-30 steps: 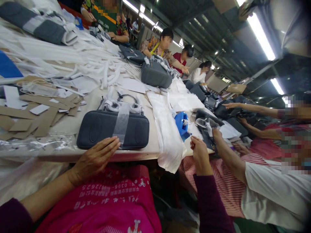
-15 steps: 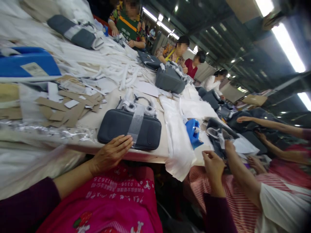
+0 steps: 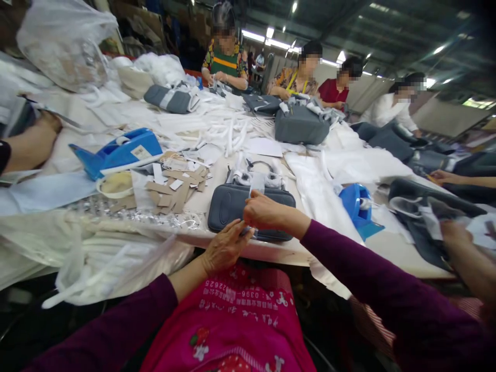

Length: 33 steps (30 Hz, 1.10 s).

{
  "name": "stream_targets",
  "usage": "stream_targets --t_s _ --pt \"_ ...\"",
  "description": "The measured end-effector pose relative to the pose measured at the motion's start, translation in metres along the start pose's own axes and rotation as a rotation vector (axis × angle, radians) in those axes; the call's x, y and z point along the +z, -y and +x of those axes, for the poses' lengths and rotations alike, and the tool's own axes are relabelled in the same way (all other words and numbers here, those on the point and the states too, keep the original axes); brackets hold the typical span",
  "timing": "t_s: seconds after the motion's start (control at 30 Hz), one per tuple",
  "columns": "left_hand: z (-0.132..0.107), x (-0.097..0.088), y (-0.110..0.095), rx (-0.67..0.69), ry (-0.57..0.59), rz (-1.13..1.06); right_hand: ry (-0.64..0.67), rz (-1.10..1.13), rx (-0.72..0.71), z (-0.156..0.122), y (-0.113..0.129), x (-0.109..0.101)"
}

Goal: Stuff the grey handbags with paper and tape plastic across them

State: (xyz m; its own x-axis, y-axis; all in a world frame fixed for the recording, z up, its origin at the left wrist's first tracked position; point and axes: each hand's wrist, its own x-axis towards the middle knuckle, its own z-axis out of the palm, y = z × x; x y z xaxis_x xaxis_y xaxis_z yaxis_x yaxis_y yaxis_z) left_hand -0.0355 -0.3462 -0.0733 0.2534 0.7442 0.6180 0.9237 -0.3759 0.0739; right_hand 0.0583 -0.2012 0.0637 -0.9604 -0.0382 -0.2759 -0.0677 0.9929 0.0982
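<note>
A flat dark grey bag (image 3: 228, 206) lies near the front edge of the table (image 3: 395, 253), with a clear tape strip across its middle and wrapped handles behind it. My left hand (image 3: 225, 248) rests at the bag's near edge, fingers stretched against the tape end. My right hand (image 3: 263, 211) lies on top of the bag over the tape strip, fingers curled and pressing down. Whether it pinches the tape is hidden.
A blue tape dispenser (image 3: 120, 151) and cardboard scraps (image 3: 174, 186) lie to the left, a second blue dispenser (image 3: 358, 204) to the right. White fabric, grey bags and clear plastic cover the table. Several other people work along the far side and right.
My right hand has come from the right side of the table onto the grey bag. My view has swung left and lifted. My left hand stays at the bag's near edge.
</note>
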Motion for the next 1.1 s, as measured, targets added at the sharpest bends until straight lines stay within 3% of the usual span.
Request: stream_targets --t_s 0.13,0.3,0.7,0.9,1.1 --pt "0.0 0.0 0.002 0.006 0.028 -0.024 0.0 -0.016 0.052 0.017 -0.013 0.01" --pt "0.0 0.001 0.002 -0.008 0.023 -0.026 0.017 -0.036 0.024 0.022 -0.015 0.008" --pt "-0.001 0.002 0.003 0.042 0.083 0.02 0.066 -0.135 0.044 0.024 0.002 -0.002" --pt "0.001 0.0 0.002 0.03 0.084 0.031 0.117 -0.125 0.156 0.031 0.012 -0.005" --pt "0.003 -0.001 0.0 0.009 0.098 0.036 0.089 -0.119 0.24 0.03 0.022 -0.005"
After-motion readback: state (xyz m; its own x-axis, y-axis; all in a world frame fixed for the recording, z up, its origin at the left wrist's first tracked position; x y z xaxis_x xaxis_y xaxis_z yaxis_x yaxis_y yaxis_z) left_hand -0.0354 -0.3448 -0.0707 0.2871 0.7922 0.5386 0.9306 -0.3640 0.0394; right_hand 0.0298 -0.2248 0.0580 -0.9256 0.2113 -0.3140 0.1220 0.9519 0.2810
